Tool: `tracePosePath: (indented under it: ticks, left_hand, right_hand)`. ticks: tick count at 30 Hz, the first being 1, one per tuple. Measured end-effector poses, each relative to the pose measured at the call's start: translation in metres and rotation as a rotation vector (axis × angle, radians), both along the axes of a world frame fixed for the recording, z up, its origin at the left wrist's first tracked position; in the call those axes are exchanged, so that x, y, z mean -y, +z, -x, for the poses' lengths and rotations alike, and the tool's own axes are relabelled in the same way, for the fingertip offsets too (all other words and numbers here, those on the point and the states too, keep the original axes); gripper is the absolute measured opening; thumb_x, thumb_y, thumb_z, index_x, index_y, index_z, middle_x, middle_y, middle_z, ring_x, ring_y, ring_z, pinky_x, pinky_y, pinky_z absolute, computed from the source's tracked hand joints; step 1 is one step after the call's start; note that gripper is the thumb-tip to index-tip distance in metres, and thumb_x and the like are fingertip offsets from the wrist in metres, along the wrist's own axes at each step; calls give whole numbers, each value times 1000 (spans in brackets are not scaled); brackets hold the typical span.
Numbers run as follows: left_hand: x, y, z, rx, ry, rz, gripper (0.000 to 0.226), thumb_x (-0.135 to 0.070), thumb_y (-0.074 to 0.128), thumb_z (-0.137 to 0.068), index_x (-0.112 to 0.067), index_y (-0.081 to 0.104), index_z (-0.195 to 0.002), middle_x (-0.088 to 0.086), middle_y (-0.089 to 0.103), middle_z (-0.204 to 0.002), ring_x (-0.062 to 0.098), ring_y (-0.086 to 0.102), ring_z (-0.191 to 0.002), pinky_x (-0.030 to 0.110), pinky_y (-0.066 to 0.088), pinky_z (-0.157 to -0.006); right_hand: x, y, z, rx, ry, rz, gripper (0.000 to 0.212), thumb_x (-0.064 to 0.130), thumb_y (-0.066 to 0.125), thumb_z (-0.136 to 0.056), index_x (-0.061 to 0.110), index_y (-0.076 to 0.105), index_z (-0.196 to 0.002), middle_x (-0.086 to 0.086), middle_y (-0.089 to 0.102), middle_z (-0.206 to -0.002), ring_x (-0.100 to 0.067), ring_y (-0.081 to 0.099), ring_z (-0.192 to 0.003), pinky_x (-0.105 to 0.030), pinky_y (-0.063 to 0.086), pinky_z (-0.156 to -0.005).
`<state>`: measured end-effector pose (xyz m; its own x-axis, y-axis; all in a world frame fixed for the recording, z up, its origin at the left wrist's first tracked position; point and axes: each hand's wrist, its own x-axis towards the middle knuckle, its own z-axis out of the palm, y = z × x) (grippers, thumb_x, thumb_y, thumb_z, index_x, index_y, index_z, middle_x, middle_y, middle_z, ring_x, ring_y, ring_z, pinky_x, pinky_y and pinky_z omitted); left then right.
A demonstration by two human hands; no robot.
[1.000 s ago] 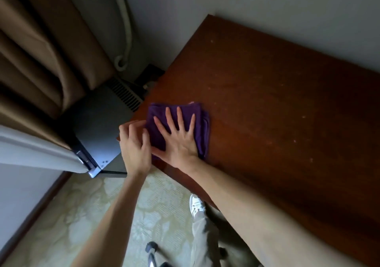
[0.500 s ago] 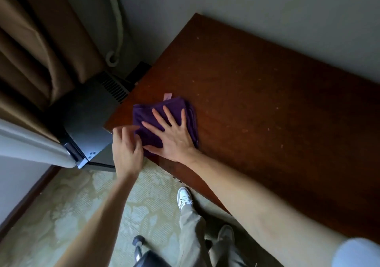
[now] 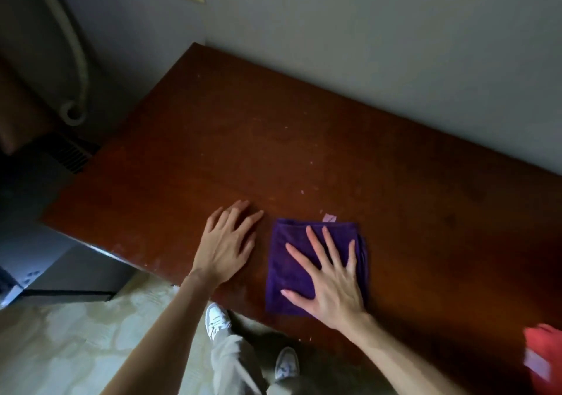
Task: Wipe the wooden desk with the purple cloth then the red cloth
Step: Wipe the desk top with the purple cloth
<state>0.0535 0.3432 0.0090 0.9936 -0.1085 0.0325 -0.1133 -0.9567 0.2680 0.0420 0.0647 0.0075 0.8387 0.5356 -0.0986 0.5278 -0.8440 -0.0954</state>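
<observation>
head view: two bare hands on the wooden desk, one of them on the purple cloth.
right hand lies flat with fingers spread and straight, pressing the folded purple cloth onto the desk near its front edge; a pale tag sticks out at the cloth's far edge. left hand rests on bare wood just beside the cloth, fingers relaxed, holding nothing. red cloth sits at the lower right frame edge, well apart, partly cut off.
</observation>
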Motion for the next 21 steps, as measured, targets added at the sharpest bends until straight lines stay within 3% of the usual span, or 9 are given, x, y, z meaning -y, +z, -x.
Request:
tracePosePath:
  ticks: [3,6,10,13,17,21]
  left_hand:
    - [-10,-9,-2,-13,140,12,51,-45,38,-103,-35,46,-153,10,45,-156,26,44,-145,45,24,-120]
    - [-10,-11,1,-7,128,-12,54,-46,34,-105,-37,38,-158,12,41,-158,26,43,-146,47,24,-122]
    - [-8,-12,0,-2,128,-10,55,-46,30,-106,-39,32,-160,9,39,-160,22,37,-151,47,21,-125]
    - [-9,-17,-1,-3,123,-17,54,-47,27,-107,-40,29,-161,7,35,-164,20,36,-152,47,21,-125]
    - [-11,-18,-4,0,134,20,54,-50,26,-107,-43,31,-160,4,34,-165,18,32,-153,44,19,-126]
    - [-10,-16,-4,-5,120,14,53,-49,27,-108,-44,29,-160,4,36,-164,17,33,-154,42,15,-128]
  right_hand:
    - [-11,1,-53,21,20,-31,90,92,37,-86,54,15,-164,3,8,-179,-29,6,-165,-78,11,-122]
    - [-28,4,-149,-15,-84,-68,86,93,32,-86,58,14,-163,6,5,-179,-25,1,-165,-74,4,-124]
    - [-58,6,-288,10,-212,-109,90,95,21,-81,56,19,-162,5,11,-178,-25,4,-165,-73,5,-125]
    - [-82,6,-368,-9,-232,-97,86,94,27,-85,56,18,-162,4,10,-178,-26,3,-164,-74,3,-125]
    - [-100,6,-417,4,-259,-81,82,89,31,-92,54,14,-164,3,11,-178,-28,4,-164,-74,1,-124]
    - [-100,4,-397,-14,-218,-46,84,87,28,-94,49,9,-166,2,4,-179,-32,-1,-164,-76,-1,-123]
